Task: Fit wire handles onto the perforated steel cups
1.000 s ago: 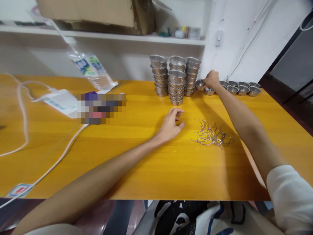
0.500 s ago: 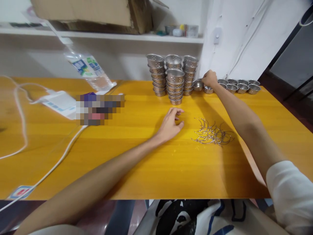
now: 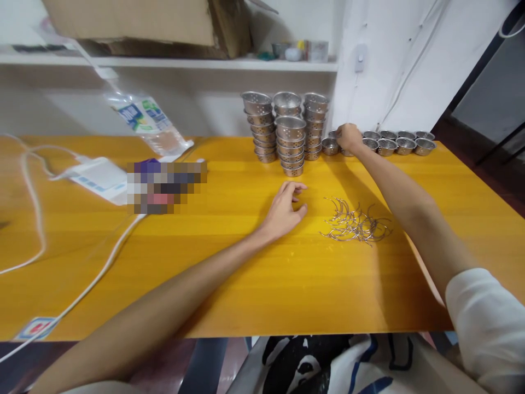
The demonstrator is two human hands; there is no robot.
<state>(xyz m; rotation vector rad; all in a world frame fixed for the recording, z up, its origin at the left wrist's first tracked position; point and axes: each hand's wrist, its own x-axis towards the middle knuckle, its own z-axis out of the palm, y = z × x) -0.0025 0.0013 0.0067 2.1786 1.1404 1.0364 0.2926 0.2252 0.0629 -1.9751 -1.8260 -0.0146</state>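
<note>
My right hand point(image 3: 349, 138) reaches to the back of the table. Its fingers are pinched together at the rim of a small perforated metal cup point(image 3: 333, 133) in the back row; the exact contact is partly hidden. Just in front of it another metal cup point(image 3: 330, 146) stands upright. My left hand point(image 3: 285, 208) rests on the table with its fingers loosely curved and apart, holding nothing. Beyond it stand several tall stacks of perforated cups point(image 3: 290, 145). A tangle of thin curved metal wires point(image 3: 356, 223) lies between my forearms.
More small cups point(image 3: 405, 146) stand in two rows to the right. On the left lie a tilted plastic bottle point(image 3: 151, 123), a white power strip point(image 3: 98, 178), white cables point(image 3: 110, 257) and a blurred-out item. A shelf point(image 3: 184, 63) holds a cardboard box point(image 3: 139, 24).
The cup at my right hand was tilted and raised; now it stands upright in the front row, and a cup behind it shows. My left hand has stayed in place.
</note>
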